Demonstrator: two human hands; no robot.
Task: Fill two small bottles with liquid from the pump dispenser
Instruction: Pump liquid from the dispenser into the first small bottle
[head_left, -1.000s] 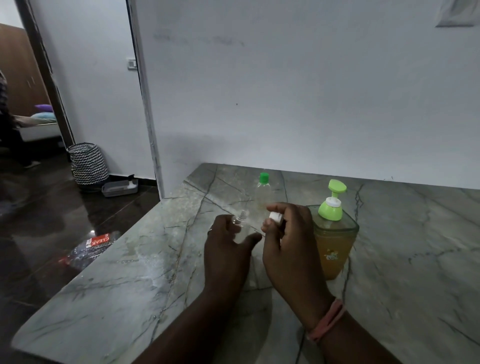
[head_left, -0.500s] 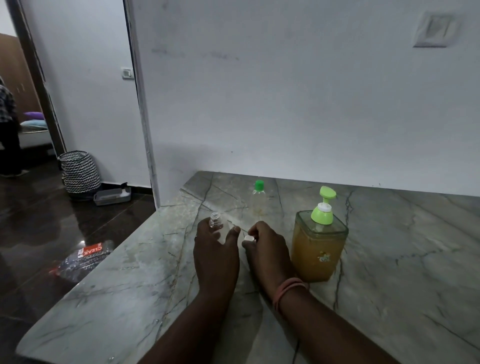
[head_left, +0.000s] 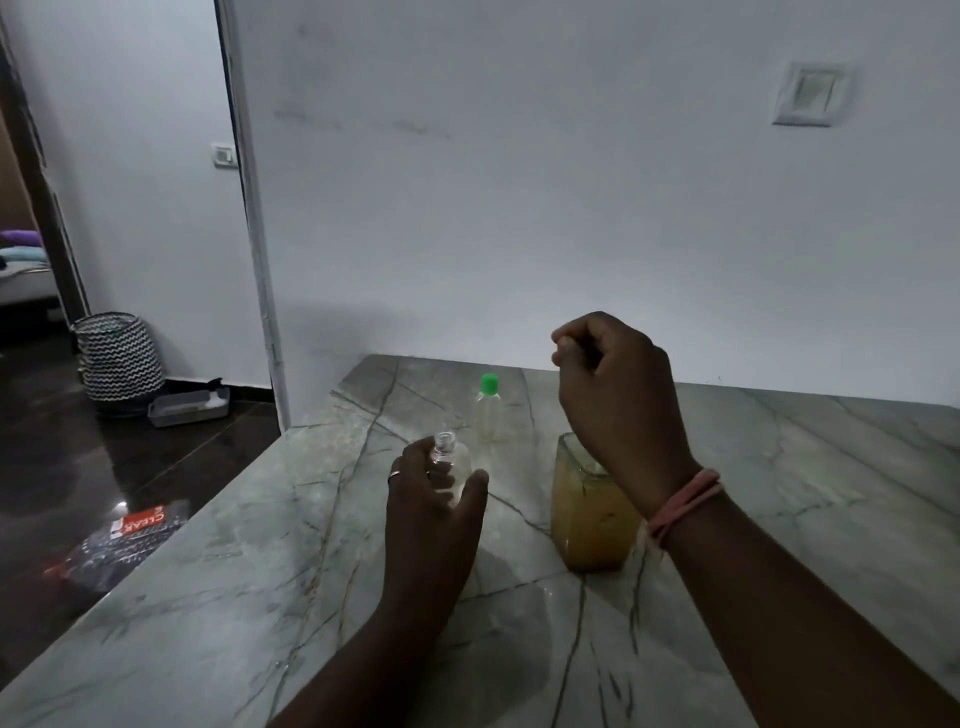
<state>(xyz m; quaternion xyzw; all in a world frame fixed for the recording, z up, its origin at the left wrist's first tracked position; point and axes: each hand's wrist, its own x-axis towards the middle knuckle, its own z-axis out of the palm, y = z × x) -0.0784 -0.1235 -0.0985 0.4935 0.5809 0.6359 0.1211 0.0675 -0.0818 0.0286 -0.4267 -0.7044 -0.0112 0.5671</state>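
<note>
An uncapped small bottle (head_left: 451, 465) is gripped upright on the worktop (head_left: 779, 493) by the left hand (head_left: 434, 506), while the right hand (head_left: 613, 387), curled and raised above the pump dispenser (head_left: 592, 512), likely needs the bottle brought under its hidden spout next.

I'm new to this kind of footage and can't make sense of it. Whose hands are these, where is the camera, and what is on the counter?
No machine here: a person wears a camera on the head, looking forward and down at both bare hands. The left hand holds a small clear bottle with its cap off, upright on the marble counter. The right hand is raised above the pump dispenser of amber liquid, fingers curled; what it holds, if anything, cannot be seen. A second small bottle with a green cap stands farther back.
</note>
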